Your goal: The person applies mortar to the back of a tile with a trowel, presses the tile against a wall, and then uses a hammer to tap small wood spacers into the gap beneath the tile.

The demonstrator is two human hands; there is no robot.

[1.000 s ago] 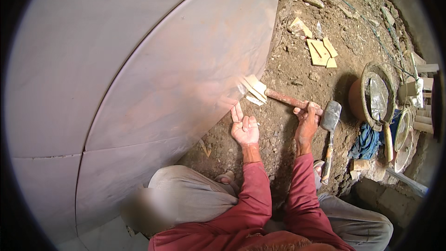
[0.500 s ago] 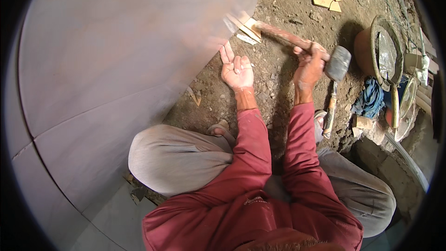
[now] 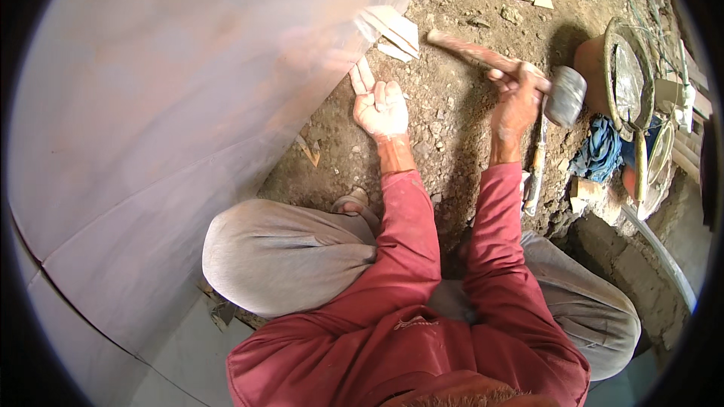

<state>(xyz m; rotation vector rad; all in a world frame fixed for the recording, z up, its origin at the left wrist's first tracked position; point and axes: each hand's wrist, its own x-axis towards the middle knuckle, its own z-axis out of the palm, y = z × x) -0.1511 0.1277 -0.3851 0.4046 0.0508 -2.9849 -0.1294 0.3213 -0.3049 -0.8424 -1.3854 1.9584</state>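
The right hand (image 3: pixel 516 102) has its grip wrapped tight around a mallet (image 3: pixel 501 68) handle, the grey head beside the wrist. The left hand (image 3: pixel 381 102) lies spread, palm up, fingers touching the slab (image 3: pixel 188 105) edge near white wedges (image 3: pixel 392 30) over dirt.

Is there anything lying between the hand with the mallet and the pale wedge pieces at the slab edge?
Nothing visible does. The right hand grips the mallet, whose wooden handle points toward the wedges; only bare soil lies between. The left hand rests below the wedges, beside that line.
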